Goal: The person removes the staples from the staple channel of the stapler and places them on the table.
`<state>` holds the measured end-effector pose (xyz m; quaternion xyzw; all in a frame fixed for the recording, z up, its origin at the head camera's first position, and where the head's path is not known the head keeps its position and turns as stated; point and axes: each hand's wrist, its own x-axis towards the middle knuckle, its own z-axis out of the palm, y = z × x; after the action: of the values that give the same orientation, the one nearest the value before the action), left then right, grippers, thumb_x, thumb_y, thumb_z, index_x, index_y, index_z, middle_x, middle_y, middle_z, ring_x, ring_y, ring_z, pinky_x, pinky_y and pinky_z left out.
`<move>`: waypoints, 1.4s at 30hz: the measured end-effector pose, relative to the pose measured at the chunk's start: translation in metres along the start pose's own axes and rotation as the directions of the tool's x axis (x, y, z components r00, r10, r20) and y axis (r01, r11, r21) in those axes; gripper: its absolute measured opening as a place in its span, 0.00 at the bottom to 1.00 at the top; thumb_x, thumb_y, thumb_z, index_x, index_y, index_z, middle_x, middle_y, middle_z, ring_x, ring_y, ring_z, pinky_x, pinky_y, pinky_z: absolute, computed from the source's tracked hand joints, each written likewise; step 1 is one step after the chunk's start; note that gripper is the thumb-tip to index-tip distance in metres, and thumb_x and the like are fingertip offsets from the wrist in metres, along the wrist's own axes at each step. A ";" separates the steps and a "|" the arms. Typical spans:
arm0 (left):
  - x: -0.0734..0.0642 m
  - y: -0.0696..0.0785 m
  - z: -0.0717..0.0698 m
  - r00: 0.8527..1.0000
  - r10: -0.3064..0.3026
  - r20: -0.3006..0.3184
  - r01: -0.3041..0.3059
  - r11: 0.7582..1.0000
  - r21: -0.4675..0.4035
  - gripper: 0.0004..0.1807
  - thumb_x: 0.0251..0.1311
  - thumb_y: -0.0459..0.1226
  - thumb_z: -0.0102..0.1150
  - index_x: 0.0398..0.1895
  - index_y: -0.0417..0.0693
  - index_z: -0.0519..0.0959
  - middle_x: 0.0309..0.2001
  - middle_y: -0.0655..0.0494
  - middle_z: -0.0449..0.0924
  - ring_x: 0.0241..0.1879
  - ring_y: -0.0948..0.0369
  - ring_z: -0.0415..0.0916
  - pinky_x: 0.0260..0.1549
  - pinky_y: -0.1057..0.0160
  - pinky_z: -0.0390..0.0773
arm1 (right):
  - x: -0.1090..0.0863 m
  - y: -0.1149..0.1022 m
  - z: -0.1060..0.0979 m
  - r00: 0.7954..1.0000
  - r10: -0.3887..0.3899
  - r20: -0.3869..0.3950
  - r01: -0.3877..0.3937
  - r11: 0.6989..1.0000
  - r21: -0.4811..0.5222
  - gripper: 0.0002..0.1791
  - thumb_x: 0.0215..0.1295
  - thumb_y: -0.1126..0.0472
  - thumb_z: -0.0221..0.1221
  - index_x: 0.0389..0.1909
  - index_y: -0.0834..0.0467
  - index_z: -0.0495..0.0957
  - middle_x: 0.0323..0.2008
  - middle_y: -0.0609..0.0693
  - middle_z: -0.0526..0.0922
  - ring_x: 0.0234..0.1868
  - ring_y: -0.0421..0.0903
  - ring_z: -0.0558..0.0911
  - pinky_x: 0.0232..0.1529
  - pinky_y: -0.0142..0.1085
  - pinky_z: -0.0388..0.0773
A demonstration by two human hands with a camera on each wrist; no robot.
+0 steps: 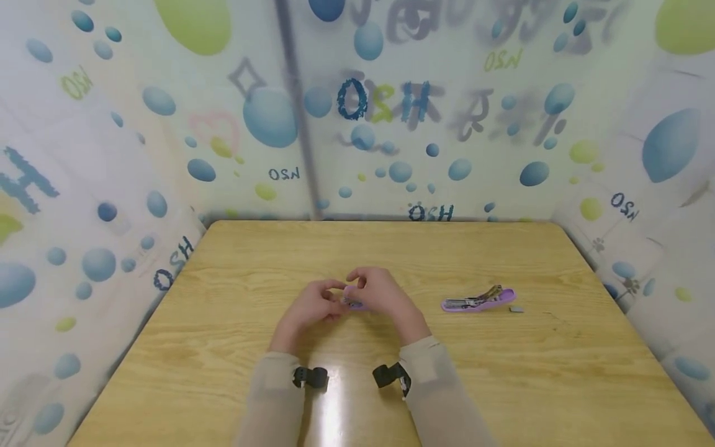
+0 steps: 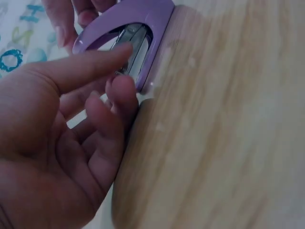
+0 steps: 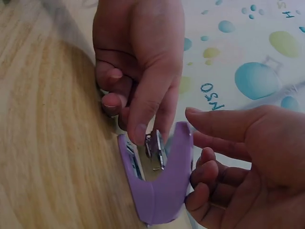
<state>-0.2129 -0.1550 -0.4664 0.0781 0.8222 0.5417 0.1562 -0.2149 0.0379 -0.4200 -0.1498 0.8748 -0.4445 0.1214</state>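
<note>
A small purple stapler stands spread wide open between both hands above the table's middle. My left hand pinches the metal staple rail between thumb and finger in the right wrist view. There, my right hand holds the purple body from the side, its curled fingers against the shell and its thumb by the tip of one arm. In the left wrist view the left thumb lies over the metal rail inside the purple frame.
A second purple stapler, its metal part raised, lies on the wooden table to the right. Beside it sits a small grey strip. Patterned curtain-like walls close off the back and both sides.
</note>
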 end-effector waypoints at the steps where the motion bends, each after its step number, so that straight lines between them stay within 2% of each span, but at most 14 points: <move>1: 0.001 -0.001 0.001 1.000 0.002 -0.005 -0.002 1.000 0.014 0.24 0.57 0.30 0.69 0.59 0.40 0.79 0.26 0.48 0.82 0.21 0.59 0.77 0.23 0.65 0.78 | 0.000 0.000 0.001 1.000 0.001 0.001 -0.001 1.000 -0.010 0.18 0.68 0.57 0.66 0.55 0.60 0.81 0.32 0.53 0.78 0.23 0.45 0.73 0.23 0.36 0.73; 6: 0.003 -0.002 0.002 1.000 -0.007 -0.028 0.008 0.999 0.047 0.17 0.59 0.30 0.68 0.52 0.37 0.83 0.27 0.50 0.84 0.20 0.61 0.78 0.21 0.65 0.79 | 0.003 -0.001 0.007 1.000 0.004 0.001 -0.004 0.999 -0.035 0.17 0.63 0.60 0.70 0.50 0.61 0.83 0.34 0.51 0.81 0.31 0.46 0.78 0.30 0.36 0.78; 11: 0.000 -0.003 0.000 0.997 -0.040 -0.066 0.045 0.995 0.088 0.11 0.60 0.32 0.69 0.46 0.40 0.85 0.23 0.51 0.83 0.19 0.61 0.77 0.21 0.66 0.78 | 0.008 -0.002 0.017 1.000 -0.004 -0.015 0.003 0.998 -0.068 0.14 0.63 0.60 0.70 0.47 0.60 0.85 0.36 0.50 0.83 0.34 0.46 0.78 0.35 0.36 0.78; 16: -0.008 -0.004 -0.007 0.986 -0.099 -0.130 0.113 0.988 0.104 0.10 0.58 0.32 0.71 0.43 0.42 0.86 0.23 0.52 0.83 0.17 0.61 0.77 0.21 0.65 0.79 | 0.011 -0.005 0.028 0.999 -0.039 -0.003 0.039 0.996 -0.079 0.11 0.63 0.59 0.70 0.44 0.58 0.86 0.34 0.48 0.83 0.33 0.44 0.78 0.35 0.35 0.79; 19: -0.010 -0.003 -0.009 0.984 -0.117 -0.136 0.131 0.987 0.092 0.09 0.57 0.31 0.70 0.41 0.42 0.86 0.24 0.51 0.84 0.18 0.60 0.79 0.22 0.64 0.81 | 0.009 -0.008 0.029 1.000 -0.031 -0.002 0.031 0.997 -0.064 0.10 0.63 0.58 0.70 0.43 0.57 0.86 0.35 0.48 0.82 0.34 0.45 0.78 0.35 0.35 0.79; 22: -0.009 -0.001 -0.009 0.983 -0.124 -0.137 0.138 0.986 0.096 0.08 0.56 0.31 0.71 0.40 0.42 0.86 0.27 0.53 0.85 0.21 0.61 0.81 0.24 0.63 0.82 | 0.008 -0.008 0.027 0.999 -0.044 -0.006 0.044 0.997 -0.069 0.10 0.64 0.59 0.70 0.43 0.57 0.85 0.35 0.48 0.82 0.35 0.45 0.78 0.35 0.36 0.79; 27: -0.008 0.005 -0.005 0.980 -0.137 -0.147 0.155 0.980 0.125 0.07 0.54 0.31 0.72 0.37 0.44 0.87 0.26 0.54 0.84 0.22 0.61 0.81 0.25 0.64 0.82 | 0.007 -0.004 0.025 0.997 -0.078 -0.008 0.077 0.992 -0.098 0.07 0.66 0.59 0.69 0.40 0.57 0.85 0.33 0.48 0.80 0.34 0.44 0.77 0.35 0.35 0.77; 31: -0.009 0.008 -0.003 0.981 -0.131 -0.144 0.154 0.976 0.157 0.07 0.54 0.31 0.73 0.37 0.43 0.86 0.25 0.53 0.84 0.22 0.60 0.82 0.25 0.64 0.81 | 0.004 0.002 0.026 0.996 -0.078 -0.038 0.075 0.994 -0.075 0.06 0.67 0.59 0.68 0.40 0.56 0.85 0.36 0.48 0.81 0.36 0.44 0.78 0.38 0.36 0.79; 35: -0.008 0.009 -0.002 0.979 -0.141 -0.145 0.161 0.977 0.140 0.08 0.55 0.29 0.73 0.37 0.41 0.85 0.28 0.51 0.85 0.23 0.58 0.82 0.26 0.63 0.83 | 0.001 0.010 0.020 0.991 -0.112 -0.071 0.110 0.993 -0.030 0.06 0.68 0.60 0.67 0.43 0.56 0.85 0.37 0.48 0.80 0.37 0.45 0.77 0.39 0.36 0.79; 38: -0.007 0.008 -0.001 0.975 -0.159 -0.155 0.178 0.977 0.119 0.09 0.54 0.28 0.73 0.37 0.40 0.84 0.28 0.50 0.85 0.23 0.58 0.82 0.25 0.62 0.84 | -0.004 0.015 0.012 0.988 -0.135 -0.073 0.133 0.991 -0.032 0.07 0.69 0.60 0.65 0.46 0.55 0.83 0.35 0.48 0.78 0.36 0.45 0.75 0.36 0.36 0.77; 42: -0.006 0.008 -0.001 0.969 -0.177 -0.174 0.197 0.975 0.102 0.10 0.54 0.29 0.73 0.39 0.40 0.84 0.28 0.49 0.84 0.21 0.59 0.82 0.23 0.63 0.84 | -0.013 0.021 -0.002 0.989 -0.131 -0.074 0.126 0.990 -0.063 0.09 0.73 0.61 0.61 0.50 0.57 0.79 0.34 0.48 0.76 0.35 0.46 0.75 0.35 0.37 0.77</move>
<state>-0.2083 -0.1545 -0.4579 -0.0355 0.8667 0.4792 0.1339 -0.2064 0.0561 -0.4347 -0.1920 0.8798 -0.4314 0.0542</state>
